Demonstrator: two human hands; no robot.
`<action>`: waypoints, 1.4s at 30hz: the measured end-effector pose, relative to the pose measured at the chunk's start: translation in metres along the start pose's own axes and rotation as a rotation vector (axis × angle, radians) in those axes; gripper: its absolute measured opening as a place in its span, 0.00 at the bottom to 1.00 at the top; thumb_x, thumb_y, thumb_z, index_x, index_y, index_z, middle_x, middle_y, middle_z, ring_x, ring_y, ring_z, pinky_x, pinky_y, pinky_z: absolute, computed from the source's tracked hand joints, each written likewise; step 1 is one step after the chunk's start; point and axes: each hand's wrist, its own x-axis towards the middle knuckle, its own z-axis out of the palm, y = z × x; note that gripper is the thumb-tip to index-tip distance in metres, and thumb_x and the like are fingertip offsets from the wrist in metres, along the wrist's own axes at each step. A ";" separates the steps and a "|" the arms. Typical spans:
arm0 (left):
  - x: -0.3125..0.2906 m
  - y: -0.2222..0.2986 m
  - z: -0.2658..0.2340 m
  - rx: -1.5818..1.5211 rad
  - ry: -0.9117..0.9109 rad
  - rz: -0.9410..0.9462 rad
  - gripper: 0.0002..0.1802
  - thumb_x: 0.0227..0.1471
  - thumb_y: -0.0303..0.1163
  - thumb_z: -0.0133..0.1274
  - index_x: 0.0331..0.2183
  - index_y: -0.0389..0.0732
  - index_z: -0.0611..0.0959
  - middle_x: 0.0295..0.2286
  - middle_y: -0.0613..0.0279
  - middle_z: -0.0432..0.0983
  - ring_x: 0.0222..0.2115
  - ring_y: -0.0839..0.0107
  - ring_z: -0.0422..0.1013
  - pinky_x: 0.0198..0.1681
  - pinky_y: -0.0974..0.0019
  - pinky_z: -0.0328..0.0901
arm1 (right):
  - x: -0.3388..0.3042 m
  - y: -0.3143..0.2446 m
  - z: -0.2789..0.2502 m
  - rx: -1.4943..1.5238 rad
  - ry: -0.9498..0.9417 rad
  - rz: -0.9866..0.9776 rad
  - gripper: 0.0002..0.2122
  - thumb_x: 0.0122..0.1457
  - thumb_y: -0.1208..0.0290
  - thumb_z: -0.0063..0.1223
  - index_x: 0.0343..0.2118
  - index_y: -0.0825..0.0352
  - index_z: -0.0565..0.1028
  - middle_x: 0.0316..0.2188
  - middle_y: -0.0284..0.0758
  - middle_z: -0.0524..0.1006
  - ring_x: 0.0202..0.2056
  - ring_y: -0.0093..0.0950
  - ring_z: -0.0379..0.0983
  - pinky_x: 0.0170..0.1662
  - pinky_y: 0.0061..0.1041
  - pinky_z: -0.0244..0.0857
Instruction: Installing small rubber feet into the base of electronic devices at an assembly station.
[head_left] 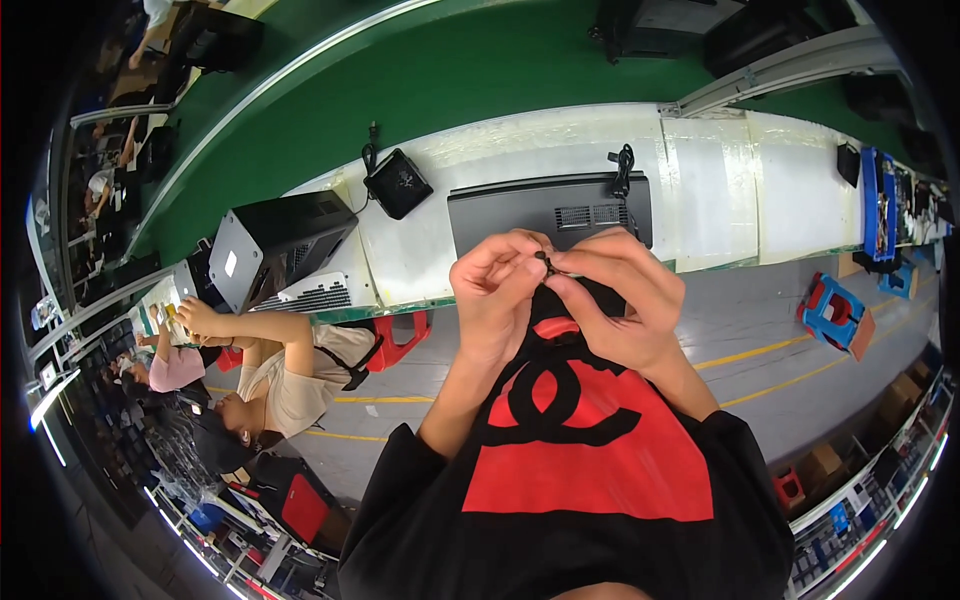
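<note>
Close in front of my chest, both hands meet over a small black part (544,262), too small and covered to name. My left hand (500,295) pinches it from the left between thumb and fingertips. From the other side my right hand (625,300) pinches the same part, with its fingers curled. Just beyond them, a dark grey flat metal casing (500,215) with vent slots lies on the white bench. A bundled black cable (622,172) rests on its far right part. The hands hide some of the casing's near edge.
Left on the bench are a black box with a cord (398,184) and a larger black metal case (285,245). A blue bin (878,205) stands far right. Another person (300,370) works at the left, near a red stool (402,340). A green belt (480,65) runs behind.
</note>
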 end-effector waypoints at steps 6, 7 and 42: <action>-0.004 -0.015 0.014 -0.042 0.076 -0.003 0.08 0.51 0.16 0.51 0.36 0.33 0.78 0.34 0.56 0.75 0.35 0.71 0.72 0.41 0.70 0.67 | -0.009 0.002 0.000 -0.175 0.107 -0.108 0.11 0.41 0.86 0.63 0.30 0.73 0.77 0.28 0.38 0.75 0.27 0.31 0.73 0.28 0.25 0.67; -0.005 -0.018 0.017 -0.063 0.116 -0.024 0.08 0.51 0.16 0.51 0.37 0.33 0.78 0.34 0.56 0.75 0.36 0.71 0.72 0.41 0.70 0.68 | -0.012 0.003 -0.001 -0.176 0.108 -0.108 0.11 0.41 0.86 0.63 0.30 0.73 0.77 0.28 0.38 0.75 0.27 0.31 0.73 0.28 0.25 0.67; -0.007 -0.082 -0.073 0.145 0.482 -0.237 0.08 0.51 0.21 0.54 0.36 0.30 0.79 0.32 0.58 0.77 0.34 0.70 0.74 0.43 0.70 0.69 | -0.169 0.168 -0.075 -0.353 0.132 0.781 0.06 0.53 0.78 0.56 0.34 0.71 0.77 0.28 0.41 0.79 0.27 0.30 0.78 0.31 0.24 0.70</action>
